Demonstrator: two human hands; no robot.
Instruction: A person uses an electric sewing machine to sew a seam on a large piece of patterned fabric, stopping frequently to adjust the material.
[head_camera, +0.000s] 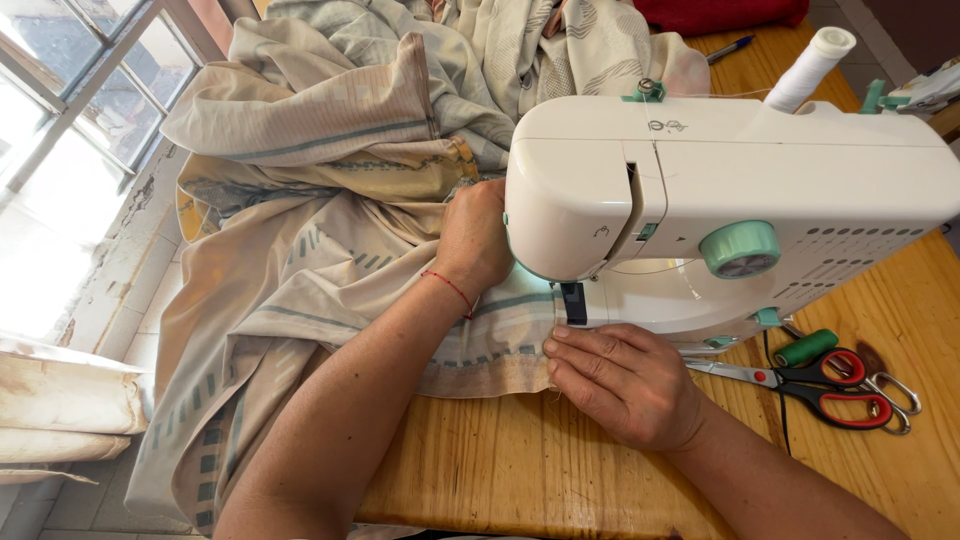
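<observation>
One white sewing machine (730, 190) sits on the wooden table (520, 470), and everything is placed off it. The beige patterned fabric (300, 260) runs under the machine's needle end, with most of it heaped behind and to the left of the machine and spilling off the table edge; a short hemmed strip lies flat in front. The left hand (475, 240) rests flat on the cloth just left of the machine head, fingers hidden behind the housing, so I cannot tell whether it pinches anything. The right hand (625, 385) lies in front of the machine base, fingers pressed flat on the hem edge, pinning it rather than gripping it. Judging progress: a seam seems underway, with only a small part of the cloth at the needle and a big bunch apparently unsewn; no stitch line is readable. Counts: two hands, one machine, one white thread cone (810, 65) on top of the machine, one green spool (805, 347) right of the base, one pair of red-handled scissors (810, 385) beside that spool, and one pen (730, 48) behind the machine.
</observation>
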